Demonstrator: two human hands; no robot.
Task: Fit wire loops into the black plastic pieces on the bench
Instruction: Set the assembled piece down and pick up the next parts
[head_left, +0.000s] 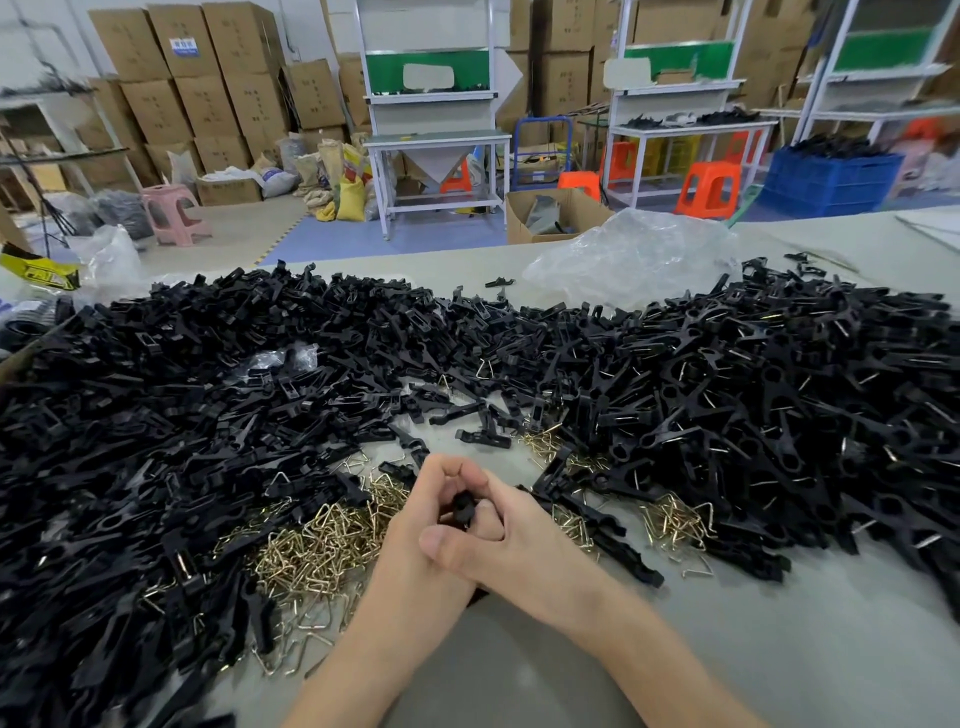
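- Both hands meet just right of the heap of brass wire loops (322, 545): left hand (415, 525) and right hand (524, 540) curl together round one black plastic piece (462, 506).
- Is a loop seated in that piece yet? Cannot tell, the fingers hide it.
- Well to the right of the loop heap, the wired pile (779, 415) shows wire glinting in many pieces, so that looks like the finished lot.
- Left of and behind the loop heap, the bare pile (182, 415) is about as large and shows mostly plain plastic.
- My call: roughly half the job is left.
- Plenty of loose loops wait on the bench (779, 649).
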